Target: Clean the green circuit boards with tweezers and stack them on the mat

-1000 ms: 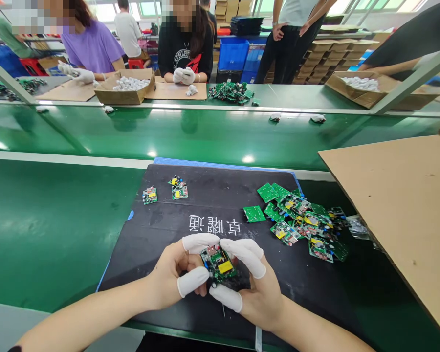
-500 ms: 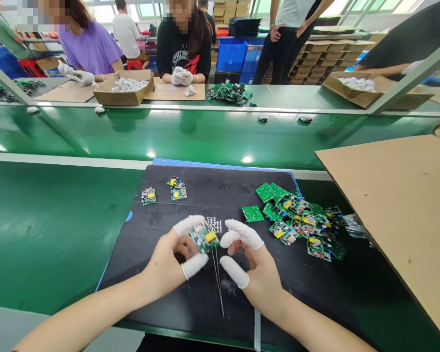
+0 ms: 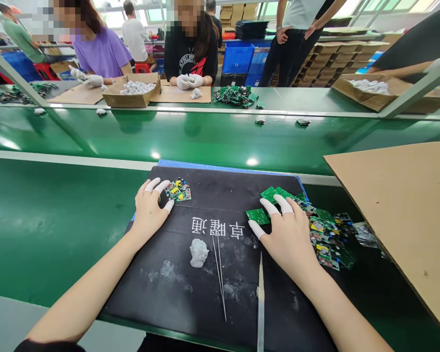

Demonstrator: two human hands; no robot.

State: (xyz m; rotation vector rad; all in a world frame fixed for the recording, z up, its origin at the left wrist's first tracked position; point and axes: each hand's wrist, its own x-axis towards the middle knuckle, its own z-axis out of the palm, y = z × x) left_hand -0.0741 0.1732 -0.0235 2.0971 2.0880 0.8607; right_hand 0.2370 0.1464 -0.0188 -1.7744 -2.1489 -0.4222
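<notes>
The left hand, wearing white finger covers, is at a small cluster of green circuit boards with yellow blocks. Its thumb and forefinger stand slightly apart at the cluster's left edge; whether they grip a board cannot be told.

The right hand, with similar covers, is spread wide, palm down, over the near left part of a larger heap of green circuit boards. Its thumb is just beside a plain-backed green square board.

Between the hands, nearer the wearer, a lumpy grey-white blob and slim metal tweezers lie on a black mat. Below the right hand's thumb lies a narrow, pointed, pale tool.
</notes>
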